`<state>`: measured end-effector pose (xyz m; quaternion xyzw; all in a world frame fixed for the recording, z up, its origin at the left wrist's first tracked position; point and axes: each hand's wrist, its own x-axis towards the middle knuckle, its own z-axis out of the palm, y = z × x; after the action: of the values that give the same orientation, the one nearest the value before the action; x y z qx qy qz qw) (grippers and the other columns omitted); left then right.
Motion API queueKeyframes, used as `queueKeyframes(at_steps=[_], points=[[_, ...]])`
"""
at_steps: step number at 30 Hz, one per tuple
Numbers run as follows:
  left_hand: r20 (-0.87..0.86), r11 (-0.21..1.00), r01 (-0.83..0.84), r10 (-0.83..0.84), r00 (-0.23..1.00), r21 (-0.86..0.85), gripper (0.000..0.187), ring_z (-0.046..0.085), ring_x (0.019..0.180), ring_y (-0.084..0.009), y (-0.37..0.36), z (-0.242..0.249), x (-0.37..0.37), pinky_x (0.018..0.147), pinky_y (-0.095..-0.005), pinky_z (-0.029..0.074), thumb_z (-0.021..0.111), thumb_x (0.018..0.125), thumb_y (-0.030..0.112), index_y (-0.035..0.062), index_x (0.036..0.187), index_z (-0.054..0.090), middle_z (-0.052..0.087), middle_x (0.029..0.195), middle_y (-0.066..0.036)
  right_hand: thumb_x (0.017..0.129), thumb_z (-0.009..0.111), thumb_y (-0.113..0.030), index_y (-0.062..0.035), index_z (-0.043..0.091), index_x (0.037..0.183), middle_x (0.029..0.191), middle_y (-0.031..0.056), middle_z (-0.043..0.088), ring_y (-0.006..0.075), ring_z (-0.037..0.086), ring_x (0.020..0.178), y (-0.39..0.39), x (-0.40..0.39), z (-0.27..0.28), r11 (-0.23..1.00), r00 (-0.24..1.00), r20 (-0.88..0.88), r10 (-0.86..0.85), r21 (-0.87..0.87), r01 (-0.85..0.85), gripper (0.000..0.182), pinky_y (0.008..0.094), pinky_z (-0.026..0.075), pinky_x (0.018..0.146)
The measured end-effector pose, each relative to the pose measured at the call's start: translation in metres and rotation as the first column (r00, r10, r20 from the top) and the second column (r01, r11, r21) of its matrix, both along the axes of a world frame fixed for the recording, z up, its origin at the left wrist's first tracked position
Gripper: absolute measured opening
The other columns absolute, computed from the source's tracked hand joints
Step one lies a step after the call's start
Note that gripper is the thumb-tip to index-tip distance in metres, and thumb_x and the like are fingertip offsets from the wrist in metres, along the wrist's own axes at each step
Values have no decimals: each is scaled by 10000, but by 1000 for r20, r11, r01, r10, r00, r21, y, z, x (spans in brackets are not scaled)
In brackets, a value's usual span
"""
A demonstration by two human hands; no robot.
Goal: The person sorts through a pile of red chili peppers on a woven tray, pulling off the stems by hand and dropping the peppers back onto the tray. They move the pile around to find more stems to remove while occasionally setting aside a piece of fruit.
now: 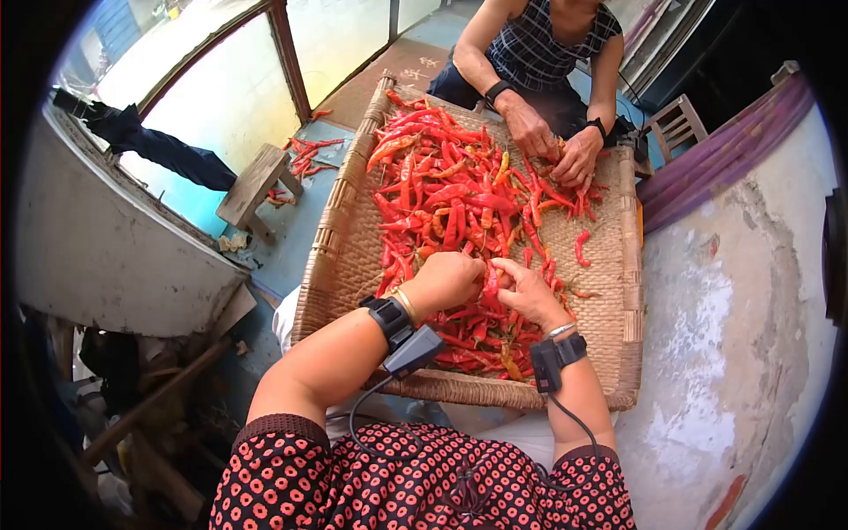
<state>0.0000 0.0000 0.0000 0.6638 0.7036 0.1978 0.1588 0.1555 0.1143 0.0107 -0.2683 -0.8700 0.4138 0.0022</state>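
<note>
A wide woven basket tray (334, 265) holds a heap of red chili peppers (459, 190), with a few orange ones among them. Over the near part of the heap, my left hand (446, 281) is closed, its fingertips pinched on a red chili pepper (491, 281). My right hand (528, 291) meets it from the other side, thumb and fingers closed on the same pepper. The fingertips of both hands nearly touch, and the pepper's ends are partly hidden by them. More peppers lie beneath and in front of my hands.
Across the tray a co-worker's hands (556, 150) handle chili peppers at its far right corner. A small wooden stool (254, 190) stands left, with loose peppers on the floor beyond. A dark folded umbrella (168, 150) leans there. A worn wall (733, 353) rises on the right.
</note>
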Motion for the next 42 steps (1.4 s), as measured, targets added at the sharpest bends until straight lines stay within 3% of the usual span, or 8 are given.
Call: queueKeyframes(at_steps=[2,12,19,22,24,29,34,42], points=[[65,993,32,-39,997,110,151,602,692,-320,-2,-2,0,616,-426,477,606,694,180,77,805,602,600,712,-139,741,546,-9,-75,495,1219,729,-41,495,43,461,650,-6,-3,5,979,997,-77,11,-203,-26,485,198,401,593],[240,977,81,-128,962,196,150,602,740,-317,5,1,8,652,-423,474,561,736,160,79,849,618,615,739,-131,804,558,-7,0,564,1073,931,2,592,75,546,872,7,1,1,792,983,-135,-122,-610,14,269,219,448,757],[385,967,-35,-66,921,252,129,595,751,-329,6,8,8,656,-413,472,547,780,154,58,851,596,613,770,-143,810,570,-21,-11,582,993,882,21,587,60,552,758,40,19,6,901,960,-78,-268,-374,221,184,200,467,623],[428,952,-101,-34,903,288,129,590,756,-340,9,1,10,665,-409,474,540,795,142,47,867,591,610,778,-154,822,581,-52,-12,539,1058,886,46,583,82,564,712,57,30,2,765,710,-361,-605,-512,391,242,209,471,556],[460,941,-156,1,888,299,129,587,759,-347,10,0,11,673,-407,474,539,803,134,41,877,588,608,780,-161,831,592,-87,-18,463,1161,912,69,579,115,582,720,60,30,3,556,185,-526,-830,-755,349,361,224,482,550],[699,918,-289,17,715,273,118,595,653,-207,8,10,14,611,-312,475,592,800,71,18,904,576,596,731,-134,859,568,-152,-17,393,1255,926,77,581,127,593,737,47,27,-1,596,423,-440,-792,-708,380,453,215,485,545],[802,964,-201,-18,597,172,136,532,713,-54,8,2,15,620,-218,460,594,841,77,14,958,563,586,783,-5,855,582,-188,-15,551,1113,829,31,605,76,568,624,10,3,12,705,928,-203,-311,-705,82,313,181,450,508],[756,959,-180,-50,653,219,178,559,673,-117,9,6,18,590,-263,458,669,764,89,20,895,570,592,764,-61,836,596,-137,-33,596,963,727,-3,591,47,531,574,12,9,12,755,957,-176,-231,-653,62,164,170,425,509]])
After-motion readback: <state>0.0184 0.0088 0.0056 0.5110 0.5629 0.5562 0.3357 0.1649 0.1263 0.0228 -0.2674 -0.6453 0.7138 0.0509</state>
